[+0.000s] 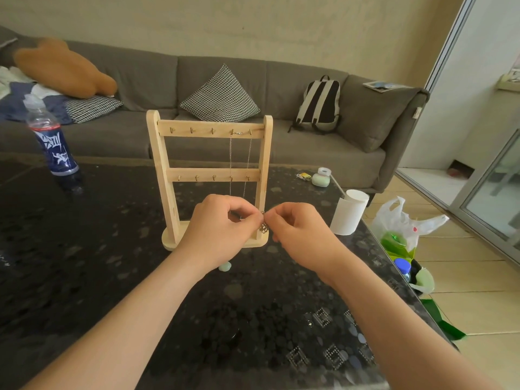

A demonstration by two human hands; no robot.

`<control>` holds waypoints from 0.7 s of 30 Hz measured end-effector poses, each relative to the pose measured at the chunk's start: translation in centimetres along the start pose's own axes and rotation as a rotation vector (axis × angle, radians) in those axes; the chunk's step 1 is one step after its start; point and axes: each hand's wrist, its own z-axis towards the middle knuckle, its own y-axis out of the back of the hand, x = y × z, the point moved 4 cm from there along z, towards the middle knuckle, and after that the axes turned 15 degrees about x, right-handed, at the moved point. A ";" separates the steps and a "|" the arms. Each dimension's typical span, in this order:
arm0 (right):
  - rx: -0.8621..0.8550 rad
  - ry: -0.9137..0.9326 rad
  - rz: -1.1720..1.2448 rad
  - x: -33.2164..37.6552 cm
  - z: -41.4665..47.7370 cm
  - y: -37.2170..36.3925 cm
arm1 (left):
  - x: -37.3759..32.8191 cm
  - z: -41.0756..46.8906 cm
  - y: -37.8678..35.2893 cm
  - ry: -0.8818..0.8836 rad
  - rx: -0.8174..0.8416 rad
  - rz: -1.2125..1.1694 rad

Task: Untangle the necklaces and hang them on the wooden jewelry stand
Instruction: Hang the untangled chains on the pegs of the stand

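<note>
1. My left hand (pixel 222 229) and right hand (pixel 298 232) meet just in front of the stand (pixel 209 175), fingers curled, each pinching the necklace (pixel 230 153).
2. Its chain hangs from the top bar's right hooks down to my fingers, and the pendant (pixel 263 228) dangles between my hands.
3. Stand at mid-table (pixel 84 277); bottle (pixel 53 142) far left, cup (pixel 350 212) right.

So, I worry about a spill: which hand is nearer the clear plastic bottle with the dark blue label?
Left. The left hand sits before the wooden jewelry stand, right of the bottle; the right hand is beside it, even farther right. Both pinch a thin necklace.
</note>
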 end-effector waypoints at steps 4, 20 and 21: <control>0.066 -0.028 -0.072 0.2 0.1 -0.7 | 0.0 0.1 -0.5 0.039 0.032 -0.039; -0.059 0.001 0.271 0.5 -0.1 -0.5 | 0.0 0.1 0.2 0.110 0.068 -0.246; -0.049 0.010 0.275 0.5 -0.1 -0.5 | 0.0 0.0 0.2 0.089 0.066 -0.245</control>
